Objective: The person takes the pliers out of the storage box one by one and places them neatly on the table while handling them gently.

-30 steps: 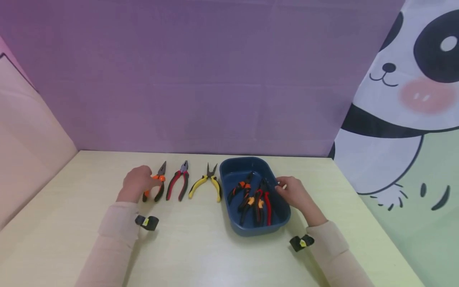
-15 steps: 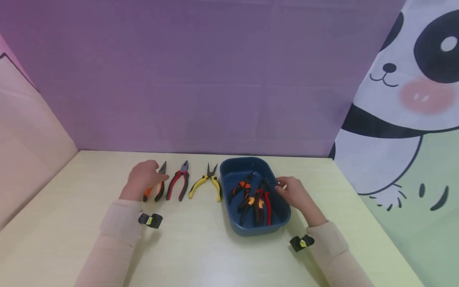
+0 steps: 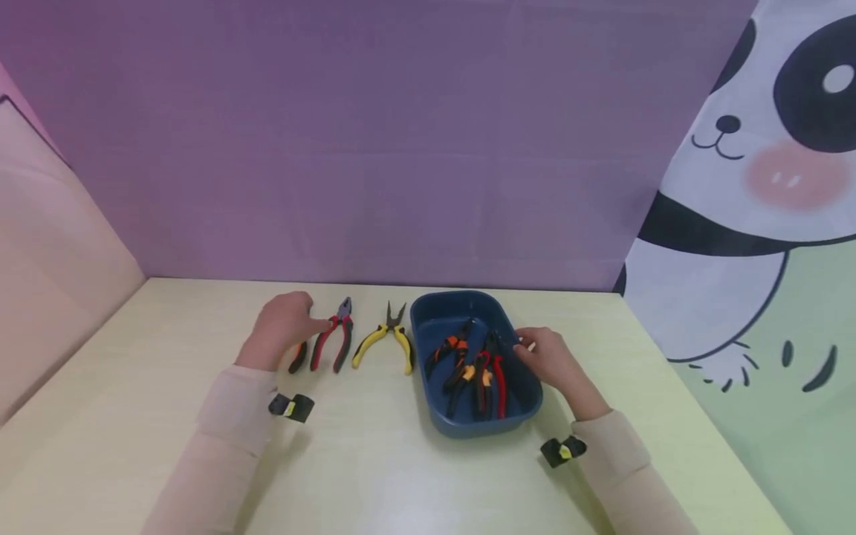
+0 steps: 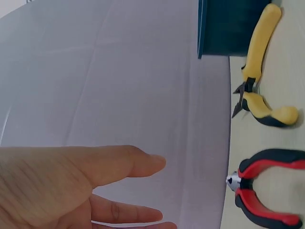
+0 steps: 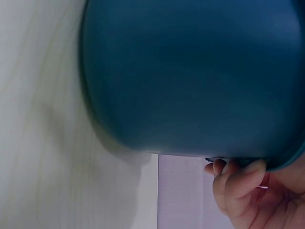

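My left hand [image 3: 286, 327] hovers over the orange-and-black pliers [image 3: 298, 358], hiding most of them. Its thumb overlaps the red-and-black pliers [image 3: 344, 334] in the head view. In the left wrist view the fingers and thumb [image 4: 147, 164] are extended with nothing between them. To the right lie yellow-and-black long-nose pliers [image 3: 389, 332], their handles spread. My right hand [image 3: 545, 355] grips the right rim of a blue plastic bin [image 3: 428, 316] between curled fingers and thumb. Inside the bin are several pliers [image 3: 471, 371] with orange, red and black handles.
The pale wooden table [image 3: 374, 468] ends at the back against a purple cloth backdrop [image 3: 401, 148]. A panda-print curtain [image 3: 722, 297] hangs on the right side, and a pale panel [image 3: 60, 245] stands on the left.
My left hand has let go of the orange-and-black pliers, risen a little and drifted right toward the red-and-black pliers. My right hand and the bin stay put.
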The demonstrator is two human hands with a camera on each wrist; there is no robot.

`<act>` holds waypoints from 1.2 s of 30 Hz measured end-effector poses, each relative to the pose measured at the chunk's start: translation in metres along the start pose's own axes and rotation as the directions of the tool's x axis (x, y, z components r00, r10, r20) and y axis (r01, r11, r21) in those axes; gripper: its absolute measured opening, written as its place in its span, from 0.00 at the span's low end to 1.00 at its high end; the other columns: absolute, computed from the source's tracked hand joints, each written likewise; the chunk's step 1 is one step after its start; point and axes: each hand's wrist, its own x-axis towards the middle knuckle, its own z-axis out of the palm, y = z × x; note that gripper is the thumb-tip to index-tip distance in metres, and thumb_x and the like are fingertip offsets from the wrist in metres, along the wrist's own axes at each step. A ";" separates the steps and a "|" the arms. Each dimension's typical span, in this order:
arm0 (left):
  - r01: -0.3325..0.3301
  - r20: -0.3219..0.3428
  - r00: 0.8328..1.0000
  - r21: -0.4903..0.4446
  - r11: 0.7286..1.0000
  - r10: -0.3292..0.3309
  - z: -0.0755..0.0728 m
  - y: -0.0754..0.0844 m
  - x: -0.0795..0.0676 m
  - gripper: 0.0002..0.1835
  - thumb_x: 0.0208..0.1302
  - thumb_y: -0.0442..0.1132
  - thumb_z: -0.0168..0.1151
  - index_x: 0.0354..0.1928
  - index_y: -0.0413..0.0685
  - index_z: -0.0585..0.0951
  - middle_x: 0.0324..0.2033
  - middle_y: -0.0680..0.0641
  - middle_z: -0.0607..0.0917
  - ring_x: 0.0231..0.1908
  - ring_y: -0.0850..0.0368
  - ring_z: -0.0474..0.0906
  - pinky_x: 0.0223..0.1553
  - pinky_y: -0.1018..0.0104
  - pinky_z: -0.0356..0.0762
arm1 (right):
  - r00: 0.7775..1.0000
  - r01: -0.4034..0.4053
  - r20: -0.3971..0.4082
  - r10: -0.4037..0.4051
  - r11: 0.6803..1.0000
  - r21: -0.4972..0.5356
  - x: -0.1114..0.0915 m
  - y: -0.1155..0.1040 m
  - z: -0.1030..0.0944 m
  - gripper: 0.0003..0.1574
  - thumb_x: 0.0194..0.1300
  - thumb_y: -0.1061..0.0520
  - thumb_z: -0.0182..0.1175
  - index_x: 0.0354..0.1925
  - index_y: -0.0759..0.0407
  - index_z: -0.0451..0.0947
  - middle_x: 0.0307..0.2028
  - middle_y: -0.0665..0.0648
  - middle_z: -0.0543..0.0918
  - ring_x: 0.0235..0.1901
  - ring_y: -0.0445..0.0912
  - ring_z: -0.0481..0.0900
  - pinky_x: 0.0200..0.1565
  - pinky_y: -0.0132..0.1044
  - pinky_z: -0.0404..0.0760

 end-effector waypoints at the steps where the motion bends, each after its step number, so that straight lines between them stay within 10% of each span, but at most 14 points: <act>1: 0.000 0.006 1.000 0.000 1.000 0.000 0.001 0.002 0.000 0.28 0.59 0.45 0.63 0.53 0.28 0.73 0.49 0.31 0.78 0.42 0.41 0.75 0.46 0.49 0.73 | 1.000 0.000 -0.001 0.000 1.000 -0.001 0.000 0.000 0.000 0.19 0.60 0.65 0.55 0.49 0.75 0.75 0.29 0.63 0.82 0.20 0.43 0.75 0.26 0.37 0.75; 15: -0.050 -0.003 0.999 0.011 0.999 0.050 0.009 0.023 0.004 0.29 0.61 0.47 0.61 0.56 0.30 0.72 0.52 0.33 0.77 0.47 0.40 0.75 0.48 0.50 0.72 | 1.000 -0.014 0.010 0.014 1.000 -0.003 -0.001 -0.001 -0.001 0.18 0.60 0.66 0.55 0.49 0.74 0.75 0.30 0.63 0.82 0.21 0.44 0.76 0.26 0.38 0.76; 23: -0.077 -0.005 0.997 0.011 0.997 0.077 0.017 0.039 0.003 0.17 0.59 0.46 0.63 0.37 0.37 0.77 0.27 0.45 0.76 0.27 0.52 0.69 0.28 0.62 0.67 | 1.000 -0.013 0.012 0.013 1.000 -0.005 -0.001 -0.003 -0.001 0.19 0.61 0.65 0.55 0.49 0.75 0.75 0.30 0.65 0.82 0.21 0.45 0.76 0.27 0.38 0.76; 30: -0.098 0.026 0.995 -0.029 0.995 0.099 0.024 0.057 -0.002 0.29 0.59 0.47 0.63 0.57 0.33 0.73 0.52 0.36 0.79 0.49 0.42 0.77 0.48 0.51 0.74 | 1.000 -0.007 0.007 0.007 1.000 -0.007 -0.001 -0.004 -0.002 0.19 0.60 0.66 0.56 0.49 0.75 0.75 0.30 0.64 0.82 0.20 0.44 0.75 0.26 0.38 0.75; 36: -0.142 0.019 0.990 -0.026 0.989 0.143 0.028 0.071 -0.003 0.28 0.59 0.47 0.63 0.55 0.34 0.75 0.51 0.37 0.80 0.49 0.44 0.77 0.49 0.52 0.73 | 1.000 -0.020 0.010 0.020 1.000 -0.001 0.000 -0.003 -0.001 0.18 0.61 0.65 0.55 0.48 0.74 0.76 0.29 0.63 0.82 0.20 0.44 0.75 0.26 0.37 0.75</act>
